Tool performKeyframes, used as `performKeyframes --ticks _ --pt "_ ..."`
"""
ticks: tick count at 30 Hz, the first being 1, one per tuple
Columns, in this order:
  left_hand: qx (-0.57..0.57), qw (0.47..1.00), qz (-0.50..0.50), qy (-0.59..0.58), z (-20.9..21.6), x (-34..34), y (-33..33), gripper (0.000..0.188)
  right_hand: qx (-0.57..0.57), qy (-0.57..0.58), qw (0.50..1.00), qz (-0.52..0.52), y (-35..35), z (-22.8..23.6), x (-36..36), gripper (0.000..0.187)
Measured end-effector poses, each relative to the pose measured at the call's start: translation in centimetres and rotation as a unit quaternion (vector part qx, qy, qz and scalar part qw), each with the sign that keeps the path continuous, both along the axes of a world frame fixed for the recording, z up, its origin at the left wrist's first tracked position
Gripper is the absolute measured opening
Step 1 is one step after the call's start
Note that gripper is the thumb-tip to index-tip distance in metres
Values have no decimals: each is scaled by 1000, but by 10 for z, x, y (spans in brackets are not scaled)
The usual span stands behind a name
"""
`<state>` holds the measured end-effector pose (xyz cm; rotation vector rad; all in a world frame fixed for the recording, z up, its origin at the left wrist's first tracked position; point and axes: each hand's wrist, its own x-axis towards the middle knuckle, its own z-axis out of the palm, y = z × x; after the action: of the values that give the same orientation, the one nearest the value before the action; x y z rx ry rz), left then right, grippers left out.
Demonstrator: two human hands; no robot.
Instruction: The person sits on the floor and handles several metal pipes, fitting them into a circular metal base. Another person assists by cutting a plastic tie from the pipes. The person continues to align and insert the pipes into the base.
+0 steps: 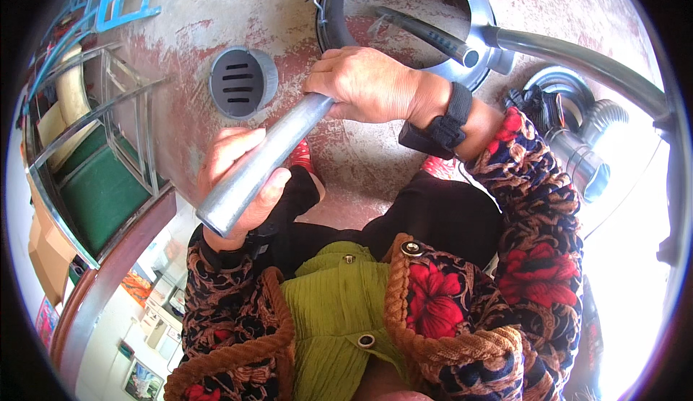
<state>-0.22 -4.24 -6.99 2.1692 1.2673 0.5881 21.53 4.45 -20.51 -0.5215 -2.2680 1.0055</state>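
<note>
A grey metal tube (271, 159) slants in front of my body, its open end low on the left. My left hand (242, 173) is closed round the tube's lower part, the thumb lying along its side. At the upper end my right hand (364, 83) is wrapped over the tube, and the fingers hide that end. Beyond my right hand, a large dark grey metal ring (336, 22) rests on the floor. A dark tube with slots near its end (433, 36) extends across the ring's opening.
A round grey cup with a slotted bottom (267, 83) is on the worn red floor (188, 33). A thick grey pipe (577, 47) joins the ring at right. Elbow pipes (581, 159) lie beyond my right sleeve. At left are a metal frame (108, 123) and blue frames (126, 4).
</note>
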Motion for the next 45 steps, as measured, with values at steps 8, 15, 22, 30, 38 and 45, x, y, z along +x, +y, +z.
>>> performKeyframes --ticks 8,15,22,30,38,45 --pt "40 989 140 -7 -14 5 -15 51 68 -61 990 -106 -16 5 -4 33" --pt "-2 1000 -2 9 -3 -2 -5 48 27 -75 996 -28 -6 6 4 30" --pt "7 991 128 -28 -5 4 -13 48 53 -60 996 -49 -3 2 3 28" --pt "5 996 78 40 -3 -5 -17 58 19 -42 996 -71 -6 0 6 32" --pt "-47 997 58 22 -2 -11 -5 62 12 -43 999 -3 1 -4 6 32" --pt "-8 983 181 4 -10 0 -21 40 59 -64 994 -70 -7 -8 0 44"
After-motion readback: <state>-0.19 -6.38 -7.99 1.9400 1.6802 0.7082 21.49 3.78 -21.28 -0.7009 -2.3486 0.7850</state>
